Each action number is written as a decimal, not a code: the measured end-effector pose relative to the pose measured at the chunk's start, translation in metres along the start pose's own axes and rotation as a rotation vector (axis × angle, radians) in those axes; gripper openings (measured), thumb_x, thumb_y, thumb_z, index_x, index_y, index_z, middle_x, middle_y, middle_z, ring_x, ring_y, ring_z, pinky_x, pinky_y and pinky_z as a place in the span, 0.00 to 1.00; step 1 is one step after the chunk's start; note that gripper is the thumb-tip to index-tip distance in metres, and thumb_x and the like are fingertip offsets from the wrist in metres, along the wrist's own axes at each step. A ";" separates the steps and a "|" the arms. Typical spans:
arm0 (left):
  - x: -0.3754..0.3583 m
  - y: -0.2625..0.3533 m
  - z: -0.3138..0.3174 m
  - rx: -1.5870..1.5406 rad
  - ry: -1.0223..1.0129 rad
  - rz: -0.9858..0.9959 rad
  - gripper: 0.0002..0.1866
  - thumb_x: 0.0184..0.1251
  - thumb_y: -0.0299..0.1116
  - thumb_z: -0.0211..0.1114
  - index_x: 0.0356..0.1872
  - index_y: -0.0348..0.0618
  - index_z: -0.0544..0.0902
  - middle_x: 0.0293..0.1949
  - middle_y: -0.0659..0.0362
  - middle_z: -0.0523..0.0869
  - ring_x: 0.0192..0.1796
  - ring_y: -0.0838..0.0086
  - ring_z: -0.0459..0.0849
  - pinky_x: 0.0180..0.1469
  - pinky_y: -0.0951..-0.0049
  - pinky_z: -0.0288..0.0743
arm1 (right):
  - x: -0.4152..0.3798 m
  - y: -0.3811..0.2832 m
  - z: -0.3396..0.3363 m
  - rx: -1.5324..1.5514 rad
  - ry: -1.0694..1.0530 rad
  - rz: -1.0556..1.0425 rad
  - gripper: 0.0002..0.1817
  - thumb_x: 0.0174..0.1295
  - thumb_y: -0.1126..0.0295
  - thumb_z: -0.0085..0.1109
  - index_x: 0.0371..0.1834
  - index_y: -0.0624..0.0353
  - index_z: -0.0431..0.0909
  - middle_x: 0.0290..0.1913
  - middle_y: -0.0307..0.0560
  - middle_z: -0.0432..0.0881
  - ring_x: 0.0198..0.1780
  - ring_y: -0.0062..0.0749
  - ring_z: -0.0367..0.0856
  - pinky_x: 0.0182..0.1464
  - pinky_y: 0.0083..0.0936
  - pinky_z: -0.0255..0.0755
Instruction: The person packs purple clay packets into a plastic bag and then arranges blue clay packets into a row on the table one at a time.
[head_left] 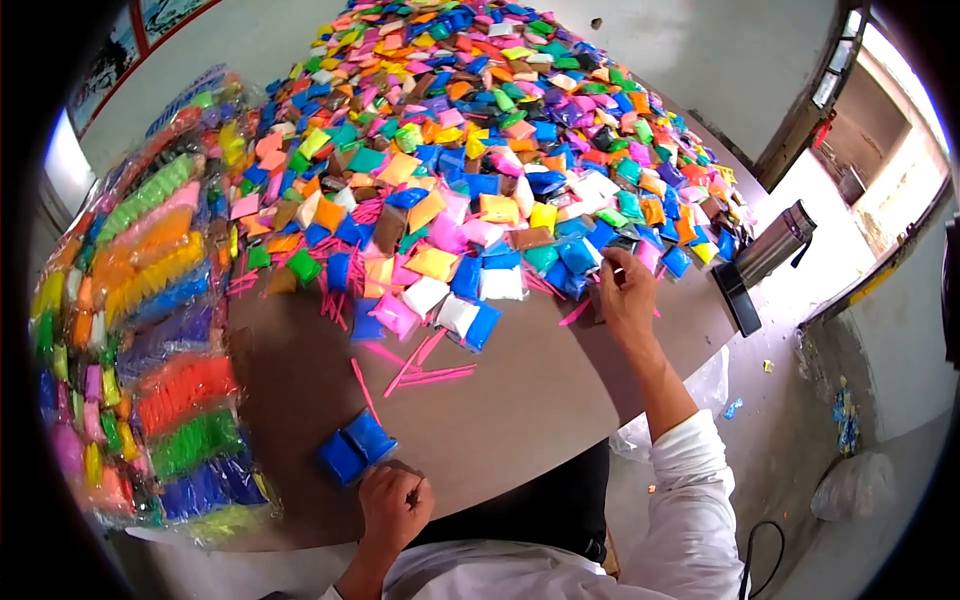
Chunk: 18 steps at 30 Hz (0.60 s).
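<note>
I saw the left hand (pixel 397 505) curled into a loose fist, two blue packets (pixel 368 437) just beyond at eleven o'clock; whether the right hand (pixel 628 292), at the colourful heap's (pixel 490 165) five-o'clock edge, gripped anything, I couldn't tell.

Your right hand (pixel 630 295) is at the edge of a colourful packet heap (pixel 499 208) on the desk (pixel 530 395); your left hand (pixel 395 507), curled, lies just beside two blue packets (pixel 369 437).

Pale walls (pixel 740 70), bright doorway (pixel 872 170)
</note>
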<state>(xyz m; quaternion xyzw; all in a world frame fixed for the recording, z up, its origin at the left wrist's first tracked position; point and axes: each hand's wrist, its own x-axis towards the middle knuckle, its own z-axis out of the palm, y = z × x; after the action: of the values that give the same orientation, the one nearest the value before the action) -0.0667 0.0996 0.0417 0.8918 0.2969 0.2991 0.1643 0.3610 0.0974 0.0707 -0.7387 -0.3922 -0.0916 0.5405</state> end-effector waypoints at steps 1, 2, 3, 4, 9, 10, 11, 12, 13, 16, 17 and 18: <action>0.000 0.001 0.000 -0.011 0.011 -0.001 0.11 0.53 0.24 0.68 0.23 0.45 0.72 0.21 0.58 0.75 0.28 0.58 0.77 0.35 0.57 0.68 | -0.008 -0.020 0.003 0.009 -0.071 0.047 0.10 0.63 0.72 0.67 0.45 0.63 0.86 0.35 0.52 0.87 0.31 0.35 0.85 0.36 0.29 0.77; 0.001 0.001 0.000 -0.006 0.014 -0.012 0.11 0.53 0.24 0.68 0.23 0.45 0.72 0.21 0.58 0.75 0.28 0.58 0.77 0.35 0.57 0.68 | -0.017 -0.029 0.008 0.067 -0.195 0.075 0.11 0.64 0.69 0.67 0.46 0.62 0.87 0.33 0.53 0.88 0.32 0.38 0.86 0.38 0.31 0.78; 0.001 0.000 0.000 -0.030 0.013 -0.008 0.11 0.53 0.23 0.68 0.23 0.45 0.72 0.21 0.58 0.75 0.28 0.58 0.77 0.34 0.57 0.68 | -0.026 -0.041 0.012 0.041 -0.299 0.046 0.13 0.65 0.66 0.67 0.47 0.64 0.86 0.33 0.50 0.87 0.31 0.33 0.84 0.37 0.29 0.76; 0.001 0.000 -0.001 -0.054 0.013 -0.006 0.11 0.52 0.23 0.68 0.23 0.45 0.72 0.21 0.58 0.76 0.28 0.58 0.77 0.34 0.58 0.68 | -0.034 -0.052 0.019 0.017 -0.406 0.014 0.16 0.66 0.64 0.68 0.49 0.65 0.85 0.32 0.47 0.86 0.31 0.28 0.82 0.36 0.27 0.75; 0.000 -0.002 0.000 -0.093 0.023 -0.040 0.10 0.53 0.25 0.70 0.23 0.46 0.75 0.23 0.57 0.79 0.31 0.57 0.80 0.40 0.57 0.73 | -0.067 -0.070 0.066 -0.205 -0.527 -0.102 0.27 0.59 0.52 0.73 0.53 0.61 0.85 0.42 0.59 0.85 0.41 0.48 0.85 0.43 0.40 0.78; 0.002 -0.001 -0.001 -0.121 0.037 -0.024 0.09 0.53 0.25 0.70 0.23 0.45 0.75 0.23 0.57 0.80 0.31 0.57 0.81 0.40 0.57 0.74 | -0.071 -0.076 0.075 -0.294 -0.491 -0.163 0.30 0.56 0.49 0.75 0.54 0.60 0.84 0.45 0.62 0.84 0.45 0.54 0.85 0.46 0.43 0.78; 0.003 0.002 -0.006 -0.171 0.038 -0.054 0.09 0.54 0.25 0.69 0.24 0.43 0.76 0.24 0.56 0.80 0.31 0.57 0.81 0.40 0.57 0.74 | -0.067 -0.084 0.080 -0.296 -0.571 -0.058 0.30 0.53 0.52 0.75 0.54 0.61 0.82 0.46 0.61 0.83 0.48 0.55 0.84 0.50 0.46 0.78; 0.004 0.004 -0.007 -0.163 0.046 -0.084 0.09 0.54 0.25 0.69 0.24 0.43 0.76 0.24 0.56 0.80 0.31 0.57 0.81 0.40 0.57 0.74 | -0.066 -0.077 0.084 -0.231 -0.557 -0.049 0.30 0.52 0.53 0.75 0.54 0.62 0.81 0.46 0.63 0.83 0.49 0.56 0.84 0.51 0.47 0.78; 0.002 0.002 -0.006 -0.179 0.041 -0.078 0.09 0.56 0.26 0.69 0.24 0.43 0.76 0.24 0.56 0.81 0.32 0.57 0.81 0.41 0.57 0.74 | -0.061 -0.075 0.083 -0.175 -0.575 0.045 0.27 0.54 0.57 0.75 0.53 0.61 0.81 0.46 0.61 0.84 0.48 0.52 0.85 0.50 0.44 0.79; -0.002 0.001 -0.008 -0.185 0.042 -0.082 0.09 0.59 0.27 0.68 0.24 0.42 0.76 0.25 0.55 0.82 0.32 0.57 0.82 0.42 0.58 0.74 | -0.067 -0.073 0.082 0.622 -0.426 0.554 0.20 0.59 0.68 0.72 0.53 0.62 0.81 0.42 0.51 0.87 0.43 0.33 0.86 0.45 0.32 0.80; -0.003 0.001 -0.009 -0.183 0.040 -0.067 0.09 0.61 0.28 0.67 0.24 0.42 0.76 0.25 0.55 0.82 0.33 0.57 0.82 0.43 0.58 0.74 | -0.065 -0.073 0.074 0.619 -0.446 0.551 0.20 0.59 0.68 0.72 0.53 0.62 0.81 0.42 0.51 0.87 0.43 0.33 0.86 0.45 0.32 0.80; -0.002 0.000 -0.011 -0.182 0.053 -0.080 0.09 0.61 0.28 0.67 0.24 0.42 0.76 0.25 0.55 0.82 0.33 0.57 0.82 0.43 0.58 0.74 | -0.059 -0.078 0.062 0.479 -0.457 0.489 0.17 0.61 0.70 0.71 0.52 0.63 0.82 0.40 0.46 0.86 0.40 0.28 0.84 0.43 0.28 0.79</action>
<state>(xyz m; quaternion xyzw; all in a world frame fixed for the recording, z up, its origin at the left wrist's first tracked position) -0.0747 0.0996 0.0492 0.8525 0.3082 0.3413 0.2487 0.2504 0.1312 0.0701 -0.6646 -0.3254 0.2997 0.6022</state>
